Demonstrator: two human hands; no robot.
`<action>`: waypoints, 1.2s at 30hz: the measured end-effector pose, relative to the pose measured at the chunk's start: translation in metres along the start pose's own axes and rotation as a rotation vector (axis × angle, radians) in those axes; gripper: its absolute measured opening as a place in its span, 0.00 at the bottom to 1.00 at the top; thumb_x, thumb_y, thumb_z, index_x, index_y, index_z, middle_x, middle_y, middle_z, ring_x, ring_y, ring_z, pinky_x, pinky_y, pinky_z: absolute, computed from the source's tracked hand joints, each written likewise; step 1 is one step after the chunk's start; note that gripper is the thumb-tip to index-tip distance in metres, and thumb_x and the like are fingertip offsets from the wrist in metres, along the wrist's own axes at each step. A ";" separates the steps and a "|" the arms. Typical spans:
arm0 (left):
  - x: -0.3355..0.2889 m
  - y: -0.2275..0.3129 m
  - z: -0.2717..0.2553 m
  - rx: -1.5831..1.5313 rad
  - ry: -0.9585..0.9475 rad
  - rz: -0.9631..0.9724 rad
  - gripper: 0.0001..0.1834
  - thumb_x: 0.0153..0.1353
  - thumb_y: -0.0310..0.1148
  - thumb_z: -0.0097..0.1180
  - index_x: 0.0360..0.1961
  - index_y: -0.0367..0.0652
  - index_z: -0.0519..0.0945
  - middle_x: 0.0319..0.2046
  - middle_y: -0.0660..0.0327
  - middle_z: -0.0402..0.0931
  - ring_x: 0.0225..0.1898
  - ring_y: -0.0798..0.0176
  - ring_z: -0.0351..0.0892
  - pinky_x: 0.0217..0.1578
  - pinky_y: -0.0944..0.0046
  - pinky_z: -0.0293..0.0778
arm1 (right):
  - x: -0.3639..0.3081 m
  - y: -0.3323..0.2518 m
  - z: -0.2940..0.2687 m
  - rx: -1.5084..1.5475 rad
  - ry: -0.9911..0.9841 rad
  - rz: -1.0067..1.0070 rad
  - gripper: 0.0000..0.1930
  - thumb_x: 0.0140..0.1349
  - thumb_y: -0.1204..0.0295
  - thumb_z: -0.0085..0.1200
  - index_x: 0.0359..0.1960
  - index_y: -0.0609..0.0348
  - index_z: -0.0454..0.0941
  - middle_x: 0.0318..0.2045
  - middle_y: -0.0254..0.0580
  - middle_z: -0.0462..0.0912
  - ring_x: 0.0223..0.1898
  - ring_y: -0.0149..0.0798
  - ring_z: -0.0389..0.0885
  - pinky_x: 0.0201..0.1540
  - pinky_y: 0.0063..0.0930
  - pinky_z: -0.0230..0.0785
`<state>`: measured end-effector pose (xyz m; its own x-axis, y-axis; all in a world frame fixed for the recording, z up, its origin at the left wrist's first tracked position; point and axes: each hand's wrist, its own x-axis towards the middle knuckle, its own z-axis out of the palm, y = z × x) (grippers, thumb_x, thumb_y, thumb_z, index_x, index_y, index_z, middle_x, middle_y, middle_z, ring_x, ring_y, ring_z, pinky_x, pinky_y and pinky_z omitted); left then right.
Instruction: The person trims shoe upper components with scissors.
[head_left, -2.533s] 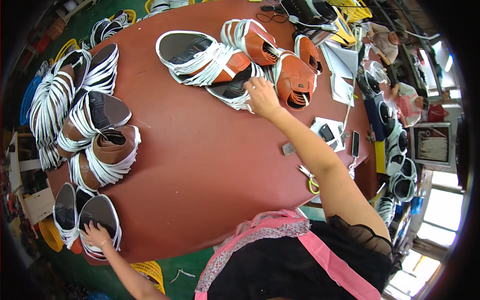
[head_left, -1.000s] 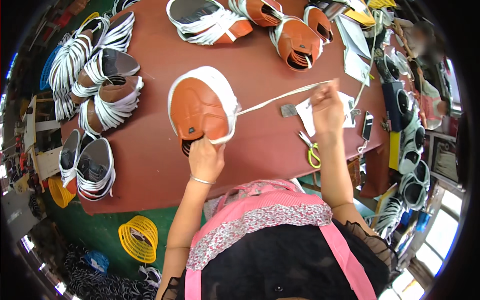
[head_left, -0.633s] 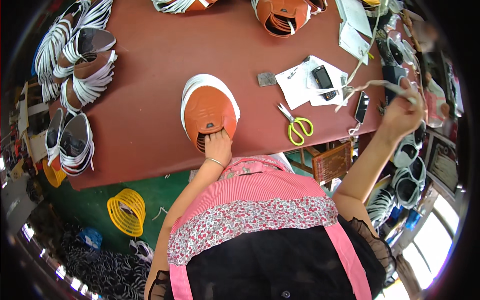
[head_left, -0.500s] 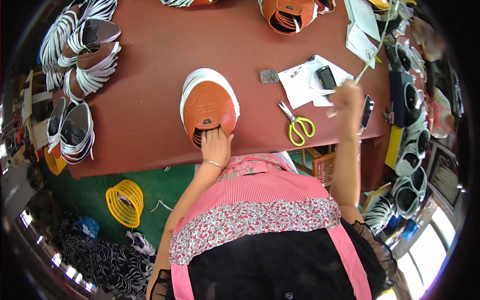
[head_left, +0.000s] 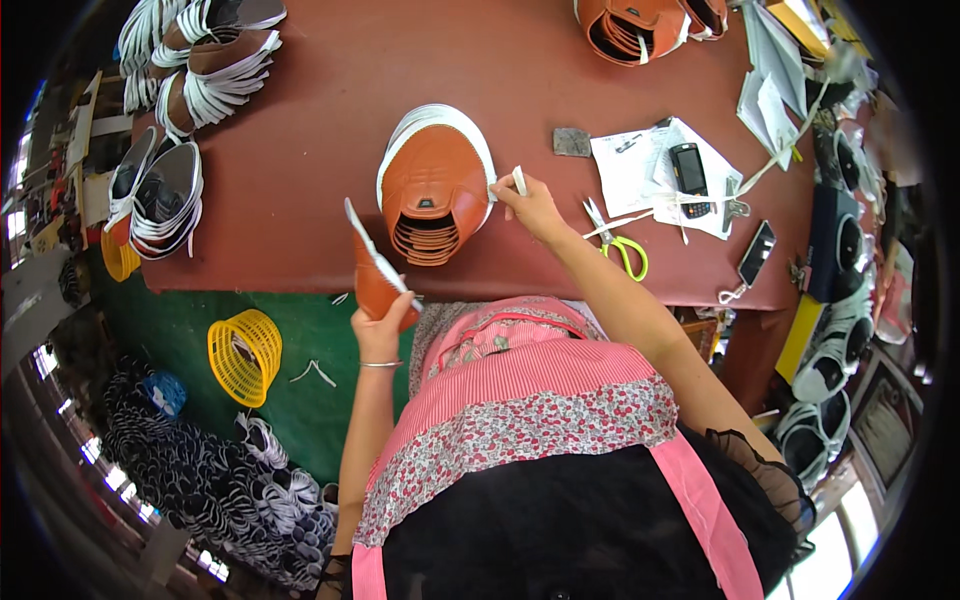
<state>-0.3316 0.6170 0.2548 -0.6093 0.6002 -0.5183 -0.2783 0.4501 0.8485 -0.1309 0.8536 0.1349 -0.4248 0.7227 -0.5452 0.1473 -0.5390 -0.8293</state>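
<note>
Near the front edge of the red-brown table, my left hand [head_left: 380, 328] grips one orange-brown shoe upper [head_left: 375, 280] with a white border, held tilted on its side. My right hand [head_left: 533, 208] pinches a short white strip [head_left: 519, 180], its fingers closed, just right of the nested stack of orange shoe uppers [head_left: 432, 175]. That stack lies toe away from me, its openings facing me. Scissors with yellow-green handles [head_left: 625, 255] rest to the right of my right forearm. A long white tape [head_left: 640, 214] runs across their blades toward a metal clip [head_left: 737, 208].
Papers [head_left: 625, 165] with a black handheld device [head_left: 690, 172] lie at right, a phone [head_left: 757, 250] nearer the edge. A grey block [head_left: 572, 142] sits beyond the scissors. Brown-and-white uppers [head_left: 225, 75] pile at left. A yellow basket [head_left: 243, 360] stands on the green floor [head_left: 310, 430].
My left hand has drawn one upper off the stack, moving left and toward me. My right hand has come leftward from the papers to beside the stack. The whole view has shifted somewhat.
</note>
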 end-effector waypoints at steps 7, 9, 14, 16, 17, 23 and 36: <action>0.021 -0.006 0.024 0.659 0.009 0.747 0.17 0.65 0.30 0.69 0.53 0.37 0.84 0.46 0.48 0.85 0.45 0.45 0.86 0.46 0.51 0.79 | -0.014 -0.004 0.004 -0.121 0.006 0.048 0.10 0.72 0.65 0.59 0.37 0.57 0.75 0.26 0.35 0.78 0.20 0.28 0.75 0.24 0.27 0.66; 0.051 0.024 0.012 0.792 -0.047 0.804 0.18 0.68 0.37 0.66 0.53 0.37 0.83 0.46 0.43 0.83 0.46 0.36 0.82 0.45 0.45 0.78 | -0.025 -0.011 0.004 -0.118 0.015 0.118 0.10 0.73 0.65 0.58 0.37 0.57 0.74 0.27 0.36 0.78 0.19 0.28 0.74 0.25 0.27 0.66; 0.127 0.092 -0.003 1.376 0.121 0.851 0.22 0.64 0.48 0.67 0.42 0.38 0.81 0.37 0.48 0.79 0.42 0.41 0.78 0.43 0.45 0.75 | -0.029 -0.003 0.005 -0.033 0.022 0.138 0.10 0.74 0.66 0.57 0.39 0.58 0.74 0.29 0.36 0.79 0.18 0.29 0.74 0.23 0.26 0.65; 0.123 0.110 0.013 1.256 0.100 0.850 0.22 0.63 0.50 0.68 0.35 0.39 0.83 0.32 0.51 0.79 0.38 0.44 0.78 0.41 0.47 0.74 | -0.032 -0.004 0.003 -0.025 0.043 0.139 0.09 0.74 0.66 0.57 0.39 0.58 0.75 0.29 0.35 0.78 0.18 0.28 0.74 0.23 0.26 0.65; 0.107 0.114 0.027 1.232 -0.015 0.807 0.22 0.63 0.51 0.67 0.27 0.40 0.84 0.30 0.52 0.80 0.36 0.44 0.77 0.39 0.47 0.74 | -0.034 -0.005 0.000 -0.016 0.053 0.143 0.09 0.74 0.66 0.57 0.40 0.59 0.75 0.29 0.34 0.77 0.18 0.27 0.74 0.22 0.25 0.64; 0.049 0.017 0.067 1.072 -0.326 0.714 0.38 0.49 0.52 0.77 0.58 0.43 0.82 0.54 0.52 0.78 0.54 0.44 0.75 0.56 0.47 0.72 | 0.013 -0.007 -0.043 -0.659 0.459 -0.301 0.16 0.65 0.66 0.66 0.51 0.57 0.79 0.36 0.47 0.83 0.37 0.53 0.86 0.38 0.43 0.77; 0.104 0.020 0.093 1.274 -0.374 0.697 0.57 0.48 0.55 0.76 0.79 0.68 0.61 0.81 0.54 0.49 0.80 0.33 0.40 0.73 0.24 0.41 | 0.084 -0.096 0.020 -0.671 -0.092 -0.095 0.20 0.62 0.53 0.69 0.46 0.53 0.81 0.40 0.51 0.88 0.42 0.58 0.87 0.43 0.49 0.76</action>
<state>-0.3319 0.7497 0.2076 -0.0687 0.9722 -0.2239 0.9157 0.1505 0.3726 -0.1984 0.9579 0.1710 -0.5332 0.6979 -0.4781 0.6145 -0.0689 -0.7859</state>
